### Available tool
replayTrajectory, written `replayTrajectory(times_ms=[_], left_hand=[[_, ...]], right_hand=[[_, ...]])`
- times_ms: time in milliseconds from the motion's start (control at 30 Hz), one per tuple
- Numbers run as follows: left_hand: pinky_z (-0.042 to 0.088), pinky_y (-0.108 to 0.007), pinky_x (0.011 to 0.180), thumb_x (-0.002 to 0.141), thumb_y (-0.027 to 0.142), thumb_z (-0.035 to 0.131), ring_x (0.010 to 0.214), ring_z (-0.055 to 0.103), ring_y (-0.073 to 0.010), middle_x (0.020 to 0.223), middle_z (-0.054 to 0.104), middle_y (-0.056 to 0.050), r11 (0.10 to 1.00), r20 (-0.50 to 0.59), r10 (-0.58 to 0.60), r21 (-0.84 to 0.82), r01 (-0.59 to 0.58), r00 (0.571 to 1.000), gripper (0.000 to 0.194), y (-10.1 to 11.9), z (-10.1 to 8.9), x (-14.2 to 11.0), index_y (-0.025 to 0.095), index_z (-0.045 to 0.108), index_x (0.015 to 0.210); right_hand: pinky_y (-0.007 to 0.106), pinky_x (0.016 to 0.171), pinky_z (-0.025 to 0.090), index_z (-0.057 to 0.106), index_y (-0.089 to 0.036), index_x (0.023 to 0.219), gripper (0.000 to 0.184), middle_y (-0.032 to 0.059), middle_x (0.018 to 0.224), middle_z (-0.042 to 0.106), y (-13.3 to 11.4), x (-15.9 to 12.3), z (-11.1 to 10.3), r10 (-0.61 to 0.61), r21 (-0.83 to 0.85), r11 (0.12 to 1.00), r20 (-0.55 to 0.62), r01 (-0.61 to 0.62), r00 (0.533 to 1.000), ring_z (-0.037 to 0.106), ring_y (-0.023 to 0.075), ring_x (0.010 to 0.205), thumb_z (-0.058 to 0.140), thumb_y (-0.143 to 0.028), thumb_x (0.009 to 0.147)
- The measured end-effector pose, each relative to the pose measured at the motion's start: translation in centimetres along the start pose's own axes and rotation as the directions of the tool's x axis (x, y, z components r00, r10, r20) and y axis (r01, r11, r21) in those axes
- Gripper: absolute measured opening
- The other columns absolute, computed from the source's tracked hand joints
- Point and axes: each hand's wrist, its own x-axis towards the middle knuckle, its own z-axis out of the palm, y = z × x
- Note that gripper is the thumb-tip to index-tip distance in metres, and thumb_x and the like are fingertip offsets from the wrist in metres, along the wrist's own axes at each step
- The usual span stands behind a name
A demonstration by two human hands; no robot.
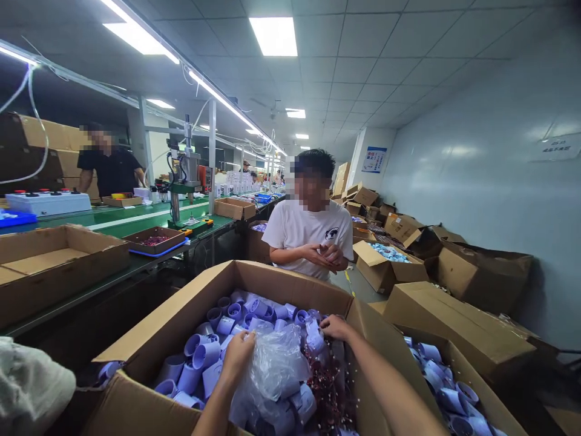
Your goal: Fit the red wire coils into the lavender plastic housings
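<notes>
A big open cardboard box in front of me is full of pale lilac plastic cups, with a clear plastic bag lying over them. My left hand is curled round the left edge of that bag. At the bag's far side my right hand reaches down, fingers bent onto a lilac cup among the others. Dark red bits lie along the box's right side.
A person in a white T-shirt stands just behind the box, hands together. A second box of lilac cups is at my right, with more cartons along the wall. A green workbench with a press machine runs on the left; another person stands behind it.
</notes>
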Motion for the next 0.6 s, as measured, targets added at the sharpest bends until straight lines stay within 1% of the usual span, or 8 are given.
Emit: replayTrajectory(times_ms=[67,133,200,300,367,467,533,600], left_hand=[[0.038,-0.027,0.059,0.066,0.034,0.054,0.066,0.06,-0.025,0.057,0.063,-0.004,0.999,0.022,0.005,0.052,-0.007,1.0,0.02,0.2,0.1,-0.1,0.019,0.059,0.053],[0.037,-0.027,0.06,0.065,0.031,0.053,0.067,0.059,-0.0245,0.057,0.062,-0.003,0.997,0.034,0.027,0.076,-0.03,0.999,0.017,0.3,0.3,-0.2,0.019,0.058,0.053],[0.036,-0.027,0.06,0.064,0.029,0.053,0.064,0.057,-0.0225,0.054,0.058,-0.001,0.991,0.081,0.076,0.105,-0.085,0.994,0.015,0.3,0.7,-0.4,0.02,0.056,0.053],[0.036,-0.026,0.06,0.065,0.03,0.055,0.06,0.051,-0.0185,0.052,0.051,0.001,0.958,0.173,0.221,0.146,-0.246,0.96,0.018,0.2,1.4,-1.1,0.02,0.052,0.05],[0.037,-0.025,0.063,0.065,0.03,0.056,0.063,0.051,-0.0172,0.059,0.053,0.0,0.914,0.19,0.349,0.148,-0.378,0.918,0.02,0.1,1.7,-1.6,0.02,0.049,0.049],[0.04,-0.025,0.065,0.07,0.029,0.054,0.067,0.053,-0.0166,0.068,0.058,-0.002,0.856,0.21,0.468,0.135,-0.5,0.858,0.016,0.1,2.3,-2.3,0.019,0.052,0.057],[0.043,-0.026,0.065,0.074,0.03,0.052,0.066,0.055,-0.0171,0.07,0.062,-0.003,0.858,0.225,0.462,0.131,-0.496,0.858,0.012,0.1,2.7,-2.6,0.019,0.058,0.071],[0.046,-0.028,0.068,0.075,0.032,0.053,0.072,0.061,-0.0199,0.08,0.067,-0.006,0.878,0.209,0.435,0.118,-0.465,0.876,0.023,0.1,2.9,-2.7,0.02,0.062,0.093]], right_hand=[[0.025,0.058,0.039,0.063,-0.014,0.056,0.02,-0.0025,0.054,0.06,-0.4,-0.1,0.2,-0.017,0.129,0.991,-0.031,0.021,0.999,0.057,0.0155,0.062,0.067,-0.029,0.068],[0.026,0.058,0.04,0.065,-0.015,0.062,0.022,-0.0016,0.053,0.06,-1.0,-0.3,0.5,-0.041,0.263,0.963,-0.066,0.057,0.997,0.055,0.0154,0.058,0.064,-0.036,0.067],[0.029,0.06,0.042,0.067,-0.016,0.069,0.029,0.0002,0.057,0.061,-1.6,-0.8,0.8,-0.076,0.383,0.917,-0.106,0.111,0.992,0.055,0.0162,0.058,0.06,-0.044,0.068],[0.034,0.064,0.045,0.066,-0.021,0.074,0.028,0.0027,0.063,0.063,-2.5,-1.7,1.7,-0.138,0.507,0.836,-0.178,0.211,0.974,0.057,0.02,0.064,0.061,-0.047,0.066],[0.037,0.065,0.046,0.065,-0.026,0.074,0.025,0.003,0.067,0.063,-2.9,-2.4,2.6,-0.174,0.572,0.772,-0.229,0.277,0.958,0.058,0.0227,0.068,0.062,-0.048,0.064],[0.039,0.067,0.048,0.063,-0.028,0.078,0.03,0.0028,0.069,0.062,-3.4,-3.1,4.3,-0.194,0.713,0.62,-0.265,0.327,0.945,0.057,0.0228,0.069,0.057,-0.055,0.066],[0.039,0.068,0.048,0.062,-0.028,0.08,0.033,0.0023,0.069,0.061,-3.7,-3.5,5.6,-0.195,0.816,0.488,-0.244,0.31,0.95,0.056,0.0206,0.066,0.056,-0.056,0.066],[0.037,0.068,0.047,0.061,-0.026,0.078,0.031,0.0012,0.068,0.059,-4.2,-3.9,6.9,-0.21,0.885,0.385,-0.19,0.26,0.959,0.054,0.0183,0.063,0.061,-0.054,0.065]])
